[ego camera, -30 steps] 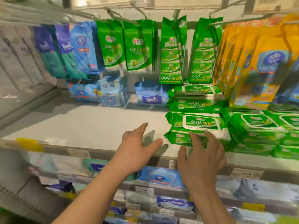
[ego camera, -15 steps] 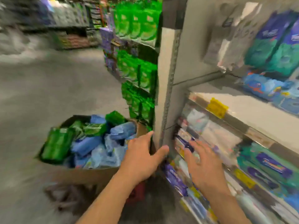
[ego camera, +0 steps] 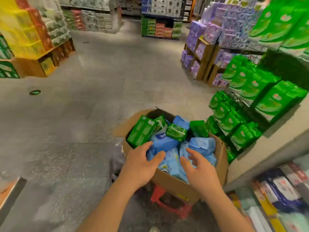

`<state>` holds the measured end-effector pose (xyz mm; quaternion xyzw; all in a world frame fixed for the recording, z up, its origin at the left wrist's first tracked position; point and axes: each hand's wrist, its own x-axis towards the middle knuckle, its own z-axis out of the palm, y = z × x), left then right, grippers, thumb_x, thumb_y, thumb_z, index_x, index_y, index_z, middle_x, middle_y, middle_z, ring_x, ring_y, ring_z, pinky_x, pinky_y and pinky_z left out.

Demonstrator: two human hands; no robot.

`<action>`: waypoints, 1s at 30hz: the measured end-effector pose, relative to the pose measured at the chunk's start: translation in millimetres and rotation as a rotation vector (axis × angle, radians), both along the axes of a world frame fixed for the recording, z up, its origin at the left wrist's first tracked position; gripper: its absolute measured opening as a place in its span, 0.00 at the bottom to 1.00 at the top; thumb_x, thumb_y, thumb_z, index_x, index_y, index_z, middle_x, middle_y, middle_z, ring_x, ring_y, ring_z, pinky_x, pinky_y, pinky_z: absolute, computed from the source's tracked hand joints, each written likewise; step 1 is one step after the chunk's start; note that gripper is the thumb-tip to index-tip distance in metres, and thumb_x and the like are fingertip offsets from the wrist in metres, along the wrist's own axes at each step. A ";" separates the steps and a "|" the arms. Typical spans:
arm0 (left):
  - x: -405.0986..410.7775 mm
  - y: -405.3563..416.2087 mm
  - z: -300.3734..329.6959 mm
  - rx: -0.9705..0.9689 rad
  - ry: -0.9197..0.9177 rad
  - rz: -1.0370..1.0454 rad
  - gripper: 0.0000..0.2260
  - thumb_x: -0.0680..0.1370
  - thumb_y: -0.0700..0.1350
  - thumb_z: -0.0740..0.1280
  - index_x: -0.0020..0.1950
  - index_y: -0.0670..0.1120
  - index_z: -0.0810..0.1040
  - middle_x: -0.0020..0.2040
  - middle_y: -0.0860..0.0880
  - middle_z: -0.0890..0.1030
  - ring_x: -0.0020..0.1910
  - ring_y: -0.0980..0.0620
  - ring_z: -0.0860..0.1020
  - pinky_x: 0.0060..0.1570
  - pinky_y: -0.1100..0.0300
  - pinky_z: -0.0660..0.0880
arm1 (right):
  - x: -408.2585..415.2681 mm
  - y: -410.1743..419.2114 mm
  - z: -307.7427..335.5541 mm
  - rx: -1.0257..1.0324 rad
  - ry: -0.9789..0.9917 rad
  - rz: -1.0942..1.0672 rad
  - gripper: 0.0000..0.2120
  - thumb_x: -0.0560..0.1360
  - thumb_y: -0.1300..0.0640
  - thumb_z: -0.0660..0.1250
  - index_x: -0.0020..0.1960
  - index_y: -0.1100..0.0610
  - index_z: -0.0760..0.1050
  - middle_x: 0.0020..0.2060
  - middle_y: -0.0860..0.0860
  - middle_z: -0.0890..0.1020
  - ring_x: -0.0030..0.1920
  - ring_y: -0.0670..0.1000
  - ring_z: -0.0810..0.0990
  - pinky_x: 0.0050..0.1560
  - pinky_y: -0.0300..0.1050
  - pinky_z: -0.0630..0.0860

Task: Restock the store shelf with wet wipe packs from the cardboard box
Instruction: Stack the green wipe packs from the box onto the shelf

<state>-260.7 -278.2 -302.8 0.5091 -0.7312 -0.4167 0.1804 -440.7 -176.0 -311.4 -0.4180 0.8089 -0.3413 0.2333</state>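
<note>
While both hands hang over the cardboard box, neither has hold of anything. The left hand is spread flat at the box's near left edge, its fingertips at or just above a soft blue wet wipe pack; whether they touch it is hard to tell through the blur. The right hand hovers above the near right part of the box, fingers loosely curved and apart.

The box is plain brown corrugated board with one flap folded outward on the far left. It is heaped with crinkly plastic packs: glossy green wet wipe packs leaning at the far side, pillowy blue ones filling the near half. The box appears to rest on a red plastic stool on the grey speckled floor.

To the right stands the store shelf, a pale metal unit whose end rack carries rows of green bagged packs.
</note>
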 end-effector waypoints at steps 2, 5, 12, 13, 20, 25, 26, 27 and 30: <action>10.3 -19.7 -8.2 0.025 0.012 0.033 0.32 0.74 0.67 0.63 0.74 0.54 0.67 0.72 0.54 0.70 0.71 0.55 0.68 0.69 0.57 0.66 | 0.3 -33.2 -10.2 0.046 -0.014 0.015 0.28 0.80 0.41 0.66 0.77 0.47 0.66 0.70 0.48 0.75 0.69 0.49 0.73 0.65 0.46 0.71; 22.2 -53.3 -19.1 0.091 -0.012 0.060 0.29 0.75 0.65 0.62 0.74 0.55 0.67 0.72 0.57 0.70 0.70 0.56 0.69 0.69 0.56 0.66 | -5.2 -88.4 -30.8 0.103 0.018 0.102 0.31 0.80 0.41 0.66 0.79 0.48 0.63 0.73 0.49 0.72 0.72 0.51 0.71 0.71 0.51 0.71; 21.7 -155.9 -38.6 0.224 -0.117 0.123 0.24 0.76 0.65 0.61 0.71 0.60 0.69 0.67 0.60 0.74 0.62 0.58 0.74 0.62 0.58 0.70 | -30.7 -241.5 -76.0 0.204 0.075 0.218 0.36 0.77 0.43 0.71 0.78 0.58 0.65 0.72 0.56 0.74 0.71 0.57 0.73 0.70 0.51 0.70; 16.5 -169.6 -39.3 0.238 -0.120 0.124 0.24 0.77 0.64 0.61 0.71 0.59 0.69 0.67 0.61 0.74 0.62 0.58 0.74 0.62 0.59 0.69 | -35.3 -260.2 -81.6 0.226 0.090 0.239 0.37 0.76 0.42 0.71 0.78 0.58 0.66 0.71 0.57 0.75 0.70 0.58 0.74 0.69 0.53 0.72; -14.2 -243.3 -44.7 0.306 -0.130 0.101 0.21 0.78 0.63 0.61 0.69 0.60 0.71 0.64 0.62 0.75 0.58 0.62 0.75 0.56 0.63 0.69 | -57.6 -363.3 -122.3 0.319 0.220 0.330 0.42 0.74 0.36 0.71 0.78 0.59 0.65 0.72 0.60 0.73 0.73 0.60 0.70 0.72 0.54 0.67; -2.5 -270.9 -56.3 0.365 -0.131 0.141 0.21 0.78 0.62 0.62 0.70 0.59 0.70 0.61 0.61 0.76 0.56 0.61 0.76 0.58 0.59 0.74 | -56.9 -396.1 -153.3 0.496 0.253 0.480 0.50 0.65 0.21 0.61 0.75 0.56 0.69 0.70 0.57 0.77 0.69 0.58 0.75 0.68 0.52 0.71; 1.0 -274.6 -58.3 0.363 -0.144 0.138 0.20 0.78 0.61 0.62 0.69 0.59 0.70 0.59 0.62 0.76 0.55 0.62 0.76 0.58 0.57 0.74 | -57.9 -399.8 -160.3 0.525 0.294 0.511 0.52 0.62 0.19 0.58 0.74 0.55 0.70 0.69 0.56 0.78 0.68 0.58 0.75 0.67 0.52 0.72; 4.0 -278.2 -60.3 0.368 -0.157 0.136 0.20 0.78 0.61 0.62 0.69 0.59 0.70 0.58 0.63 0.75 0.54 0.63 0.75 0.58 0.57 0.74 | -58.5 -402.7 -162.5 0.553 0.310 0.525 0.54 0.62 0.18 0.59 0.75 0.54 0.68 0.70 0.56 0.76 0.69 0.59 0.74 0.68 0.53 0.71; 8.2 -287.5 -66.9 0.398 -0.168 0.115 0.20 0.78 0.61 0.62 0.69 0.59 0.70 0.56 0.63 0.75 0.55 0.62 0.76 0.60 0.55 0.74 | -57.6 -406.3 -159.5 0.634 0.250 0.502 0.55 0.61 0.23 0.70 0.76 0.56 0.67 0.70 0.58 0.75 0.70 0.60 0.74 0.70 0.54 0.72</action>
